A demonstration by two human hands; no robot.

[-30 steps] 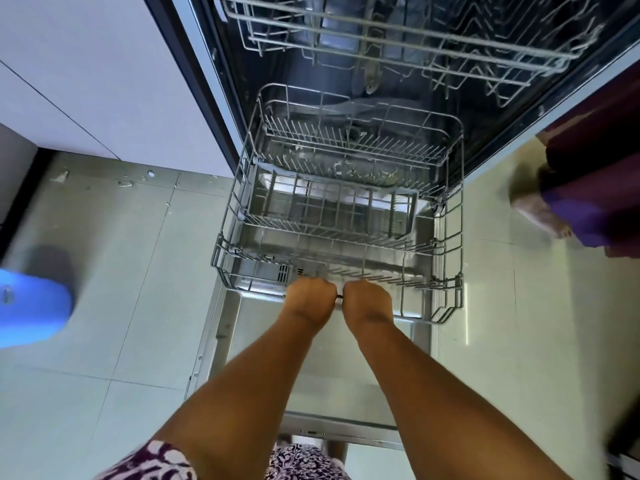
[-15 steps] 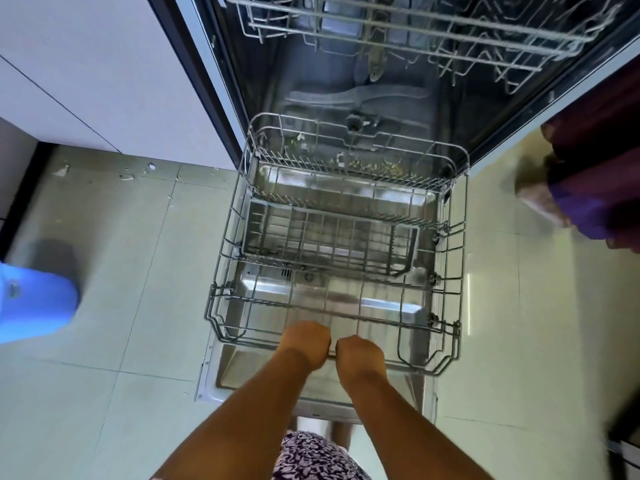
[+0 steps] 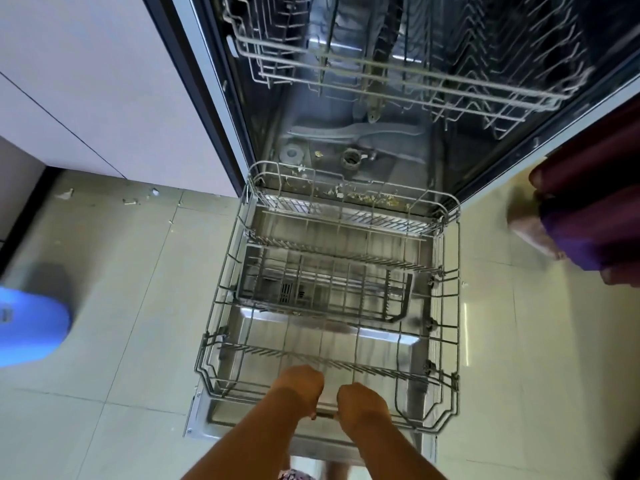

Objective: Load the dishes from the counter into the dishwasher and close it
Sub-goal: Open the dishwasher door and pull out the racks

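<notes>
Lower rack [image 3: 455, 209] is further out, pull nearly complete; left hand [image 3: 300, 389], right hand [image 3: 363, 407] clamp its rail [image 3: 325, 415]. Next: release, fetch dishes.

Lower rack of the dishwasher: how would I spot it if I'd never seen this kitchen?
Find the open dishwasher beside the white cabinet. Its door lies flat, and the lower rack is the empty grey wire basket pulled out over it. Unlike the upper rack above, it has the left hand and right hand gripping its front rail.
</notes>
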